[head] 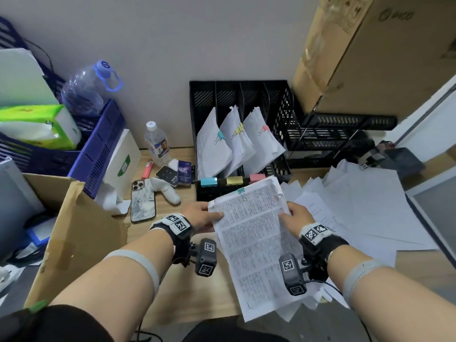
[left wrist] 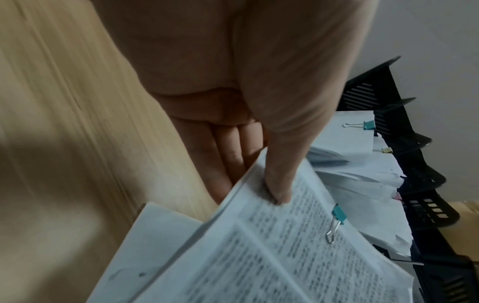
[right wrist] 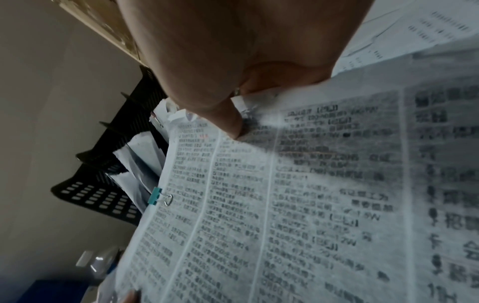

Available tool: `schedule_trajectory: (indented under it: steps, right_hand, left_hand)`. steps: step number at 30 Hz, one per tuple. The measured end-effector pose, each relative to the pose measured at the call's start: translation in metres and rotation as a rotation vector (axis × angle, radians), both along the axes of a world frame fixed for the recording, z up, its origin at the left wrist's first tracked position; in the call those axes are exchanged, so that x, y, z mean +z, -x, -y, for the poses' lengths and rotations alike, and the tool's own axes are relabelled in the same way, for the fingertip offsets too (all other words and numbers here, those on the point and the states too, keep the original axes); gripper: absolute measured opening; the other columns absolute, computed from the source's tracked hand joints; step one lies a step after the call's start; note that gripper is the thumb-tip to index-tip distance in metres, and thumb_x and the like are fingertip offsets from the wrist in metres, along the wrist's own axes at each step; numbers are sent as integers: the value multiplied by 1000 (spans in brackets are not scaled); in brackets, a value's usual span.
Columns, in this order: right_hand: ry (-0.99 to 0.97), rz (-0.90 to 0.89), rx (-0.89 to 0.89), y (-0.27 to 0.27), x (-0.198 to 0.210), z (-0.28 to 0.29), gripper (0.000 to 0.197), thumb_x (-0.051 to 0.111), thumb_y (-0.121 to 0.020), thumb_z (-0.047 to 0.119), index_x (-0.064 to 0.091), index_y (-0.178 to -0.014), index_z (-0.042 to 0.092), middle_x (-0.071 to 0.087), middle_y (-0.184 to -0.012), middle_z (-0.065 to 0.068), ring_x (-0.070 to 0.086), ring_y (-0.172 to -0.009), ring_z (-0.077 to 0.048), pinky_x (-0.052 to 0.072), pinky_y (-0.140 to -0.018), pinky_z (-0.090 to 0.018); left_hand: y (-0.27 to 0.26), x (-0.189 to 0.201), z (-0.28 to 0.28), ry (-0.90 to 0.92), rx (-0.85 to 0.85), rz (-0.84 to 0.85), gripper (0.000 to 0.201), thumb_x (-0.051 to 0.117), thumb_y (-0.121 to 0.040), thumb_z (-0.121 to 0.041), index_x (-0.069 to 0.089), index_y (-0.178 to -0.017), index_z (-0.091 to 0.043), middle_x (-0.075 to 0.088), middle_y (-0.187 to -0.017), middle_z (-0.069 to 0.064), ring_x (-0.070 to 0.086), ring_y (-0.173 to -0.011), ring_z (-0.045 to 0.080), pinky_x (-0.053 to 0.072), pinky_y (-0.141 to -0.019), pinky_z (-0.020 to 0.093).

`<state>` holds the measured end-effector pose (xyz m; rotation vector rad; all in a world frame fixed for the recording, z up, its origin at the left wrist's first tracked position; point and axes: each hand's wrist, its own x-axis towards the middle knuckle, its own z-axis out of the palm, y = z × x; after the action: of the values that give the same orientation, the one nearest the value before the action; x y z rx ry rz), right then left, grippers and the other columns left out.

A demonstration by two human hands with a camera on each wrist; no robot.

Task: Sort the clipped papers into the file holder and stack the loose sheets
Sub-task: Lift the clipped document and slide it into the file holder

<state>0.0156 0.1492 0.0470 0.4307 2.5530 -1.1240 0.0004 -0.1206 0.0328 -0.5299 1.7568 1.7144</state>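
Above the worktop, just before the holder, a clipped bundle with a teal clip is pinched at its top corners by the left hand and the right hand, thumbs on top. Three clipped bundles stand in the holder. Loose sheets lie to the right.

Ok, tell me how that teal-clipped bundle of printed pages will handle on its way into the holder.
Likely floppy: the clipped bundle sags between the left hand and right hand, both pinching its top corners. The single teal clip probably keeps the pages together, though the lower edges may fan. The torn top corner looks fragile.
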Motion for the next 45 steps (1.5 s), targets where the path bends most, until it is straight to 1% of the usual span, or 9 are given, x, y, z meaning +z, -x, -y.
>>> schedule_trajectory:
  steps: [5,13,17,21,26,34,37,41,45]
  right_hand:
    - [77,-103,-78,13,20,-5,16,49,-95,10,65,-100,9,65,-89,-8,53,-70,-12,38,-55,-22]
    - [-103,-402,-282,42,48,-3,48,72,-80,29,47,-119,15,53,-114,-9,57,-98,-25,50,-85,-37]
    - [249,-29,23,40,76,28,88,78,-64,63,34,-135,33,61,-103,2,70,-90,-19,61,-72,-40]
    - [339,-34,-100,49,90,45,51,68,-77,54,64,-104,11,72,-100,-9,75,-80,-22,63,-66,-44]
    - [511,-163,-377,69,105,20,22,47,-93,11,59,-102,-5,63,-114,-23,72,-68,-34,61,-65,-52]
    - [428,-493,-166,84,170,12,14,48,-98,18,61,-99,21,69,-99,-3,73,-73,-17,61,-53,-32]
    - [497,-505,-78,91,185,24,8,51,-100,17,57,-105,17,65,-90,4,70,-59,-4,59,-47,-28]
    - [448,-458,107,105,189,41,11,50,-100,18,56,-109,14,65,-89,4,69,-59,-24,61,-51,-41]
    - [375,-394,280,122,180,59,16,49,-101,18,61,-105,8,71,-89,-13,65,-43,-17,55,-42,-27]
  left_hand:
    - [2,6,-11,18,-134,-6,22,70,-90,-8,70,-111,-4,78,-104,12,75,-100,27,61,-88,39]
    - [23,44,-38,177,-210,-360,16,64,-95,-14,71,-106,-4,75,-93,10,72,-68,5,59,-58,22]
    - [42,67,-62,267,-343,-725,12,63,-91,-8,75,-89,-9,74,-80,4,61,-63,2,55,-63,22]
    - [51,78,-85,212,-451,-860,24,66,-89,-5,77,-102,-21,69,-89,-7,60,-75,-4,47,-74,8]
    - [73,73,-83,257,-332,-740,47,66,-89,-46,63,-131,-24,61,-115,2,66,-97,14,50,-88,22]
    - [109,64,-56,1094,-382,-446,48,40,-96,-32,31,-142,-43,29,-135,10,45,-122,35,46,-96,53]
    - [120,62,-52,1148,-448,-410,43,45,-92,-30,31,-132,-29,33,-132,13,53,-114,40,49,-85,49]
    - [126,65,-31,1147,-348,-428,40,46,-93,-32,32,-127,-18,55,-114,12,63,-97,36,50,-76,44]
    - [130,69,-3,1266,-334,-439,46,51,-92,-21,31,-133,-14,65,-98,13,60,-79,34,46,-66,40]
